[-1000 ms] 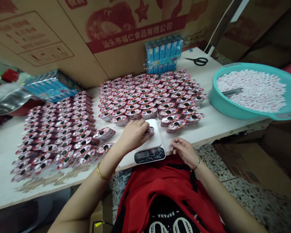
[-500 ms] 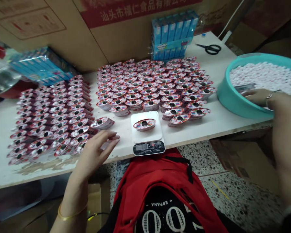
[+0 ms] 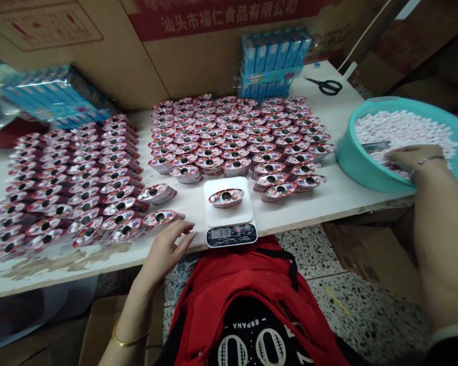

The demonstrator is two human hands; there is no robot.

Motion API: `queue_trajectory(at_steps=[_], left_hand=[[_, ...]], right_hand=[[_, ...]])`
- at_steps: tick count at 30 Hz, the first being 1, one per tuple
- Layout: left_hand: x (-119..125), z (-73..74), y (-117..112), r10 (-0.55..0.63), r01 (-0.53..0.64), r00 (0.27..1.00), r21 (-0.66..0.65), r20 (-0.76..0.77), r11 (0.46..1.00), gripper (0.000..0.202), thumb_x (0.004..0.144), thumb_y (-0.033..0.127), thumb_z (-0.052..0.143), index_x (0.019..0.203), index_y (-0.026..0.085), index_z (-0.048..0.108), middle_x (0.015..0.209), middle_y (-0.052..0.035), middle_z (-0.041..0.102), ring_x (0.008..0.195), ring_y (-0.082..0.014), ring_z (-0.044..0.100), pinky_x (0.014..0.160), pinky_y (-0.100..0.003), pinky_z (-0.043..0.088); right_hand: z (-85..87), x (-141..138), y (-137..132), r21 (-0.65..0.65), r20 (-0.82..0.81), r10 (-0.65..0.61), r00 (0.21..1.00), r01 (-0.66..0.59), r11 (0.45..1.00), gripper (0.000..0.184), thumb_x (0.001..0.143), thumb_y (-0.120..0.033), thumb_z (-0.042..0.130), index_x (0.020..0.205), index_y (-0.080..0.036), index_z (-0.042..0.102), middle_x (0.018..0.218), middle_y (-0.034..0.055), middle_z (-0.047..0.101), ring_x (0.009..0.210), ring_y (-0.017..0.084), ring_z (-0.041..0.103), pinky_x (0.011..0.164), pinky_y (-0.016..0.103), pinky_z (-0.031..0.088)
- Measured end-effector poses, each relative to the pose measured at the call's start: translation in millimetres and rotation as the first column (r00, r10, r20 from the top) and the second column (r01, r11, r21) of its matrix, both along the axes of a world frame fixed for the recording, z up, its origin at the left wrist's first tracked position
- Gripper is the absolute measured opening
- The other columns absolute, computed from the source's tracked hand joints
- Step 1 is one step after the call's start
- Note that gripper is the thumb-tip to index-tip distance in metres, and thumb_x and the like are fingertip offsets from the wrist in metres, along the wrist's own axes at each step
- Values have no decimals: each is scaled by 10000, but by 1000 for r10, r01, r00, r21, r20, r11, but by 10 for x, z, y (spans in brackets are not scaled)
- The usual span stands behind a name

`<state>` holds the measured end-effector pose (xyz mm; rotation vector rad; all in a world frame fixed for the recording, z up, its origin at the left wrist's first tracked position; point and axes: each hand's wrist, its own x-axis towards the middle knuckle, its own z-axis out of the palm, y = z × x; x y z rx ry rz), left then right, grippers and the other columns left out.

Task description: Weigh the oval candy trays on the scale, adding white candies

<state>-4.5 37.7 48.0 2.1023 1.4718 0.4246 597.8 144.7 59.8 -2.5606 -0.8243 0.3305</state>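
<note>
My left hand (image 3: 170, 243) lies at the table's front edge, open, thumb and fingers apart. Its fingertips are beside the end of a small red-and-white oval-topped packet (image 3: 159, 217) with a dark round hole. To its right, a white kitchen scale (image 3: 229, 223) bears one similar packet (image 3: 226, 196); the lit display seems to read 819. Inside the turquoise basin (image 3: 374, 170), my right hand (image 3: 416, 157) reaches into small white candies (image 3: 404, 127). Its fingers curl down, tips hidden, so what they hold cannot be made out. A metal tool (image 3: 376, 146) lies just left of them.
Rows of packets (image 3: 213, 132) stand behind the scale, with another block (image 3: 80, 178) at left. Blue wrapped boxes (image 3: 273, 63) are at the back, others (image 3: 57, 96) at back left. Black scissors (image 3: 328, 87) lie near the basin. A cardboard box (image 3: 221, 61) backs the table.
My left hand has shifted right and down, uncovering the packet beside it. In the basin, my right hand has moved slightly right, away from the metal tool. The view has shifted a little.
</note>
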Motion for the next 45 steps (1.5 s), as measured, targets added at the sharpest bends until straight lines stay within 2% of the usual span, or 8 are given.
queue_trajectory(at_steps=[4, 7, 11, 17, 21, 32, 40, 45], left_hand=[[-11, -271, -46, 56, -57, 998, 29, 25, 998, 245, 912, 396, 475, 1002, 204, 598, 893, -40, 629, 820, -156, 603, 692, -270, 506], [25, -470, -93, 99, -105, 993, 117, 57, 988, 207, 910, 357, 479, 982, 201, 594, 907, -46, 643, 848, -161, 610, 787, -305, 508], [86, -662, -136, 164, -176, 984, 227, 70, 958, 174, 905, 324, 492, 982, 204, 590, 930, -56, 647, 895, -178, 610, 825, -322, 496], [93, -772, -162, 170, -167, 985, 318, 21, 933, 153, 901, 290, 497, 988, 210, 594, 922, -59, 641, 883, -187, 600, 805, -325, 484], [97, -773, -170, 171, -169, 985, 344, 24, 924, 151, 904, 287, 490, 987, 211, 591, 907, -58, 632, 870, -186, 591, 789, -317, 478], [103, -802, -173, 184, -171, 983, 342, -7, 924, 165, 895, 283, 486, 986, 208, 602, 911, -71, 631, 861, -197, 582, 769, -326, 464], [98, -832, -169, 174, -153, 984, 357, -28, 921, 163, 898, 283, 488, 994, 205, 595, 914, -73, 629, 857, -195, 579, 764, -322, 455], [103, -827, -176, 195, -172, 980, 338, -34, 925, 170, 889, 292, 494, 990, 212, 606, 911, -71, 633, 861, -196, 582, 771, -331, 460]], right_hand=[[178, -184, -24, 238, -130, -85, 988, 114, 965, 274, 792, -245, 635, 606, -270, 435, 656, 50, 551, 615, 169, 539, 582, 363, 418], [398, -754, -31, 481, -297, 196, 934, -31, 876, 195, 729, -278, 701, 633, -247, 534, 644, 15, 529, 577, 132, 491, 562, 323, 385], [636, -1997, -143, 562, -479, 681, 554, -402, 723, 199, 678, -314, 756, 768, -176, 645, 650, 7, 581, 529, 93, 463, 504, 268, 343], [589, -3261, -235, 415, -199, 971, 132, -886, 206, 71, 822, -158, 591, 783, -158, 649, 742, 14, 611, 655, 106, 506, 630, 250, 385], [481, -3437, -172, 206, -64, 997, 49, -977, 61, 72, 826, -112, 588, 815, -145, 651, 819, 49, 606, 763, 142, 525, 717, 265, 391], [470, -3492, -143, 206, -65, 993, 104, -972, 115, 66, 794, -93, 629, 758, -148, 636, 817, 45, 566, 774, 143, 506, 743, 278, 404], [532, -3225, -94, 518, -761, 643, 85, -516, 682, 238, 692, -332, 762, 697, -156, 601, 621, -23, 547, 515, 55, 433, 477, 200, 355], [582, -3151, -138, 462, -820, 568, 77, -498, 734, 192, 631, -253, 787, 706, -145, 648, 647, -3, 599, 530, 60, 479, 456, 191, 374]])
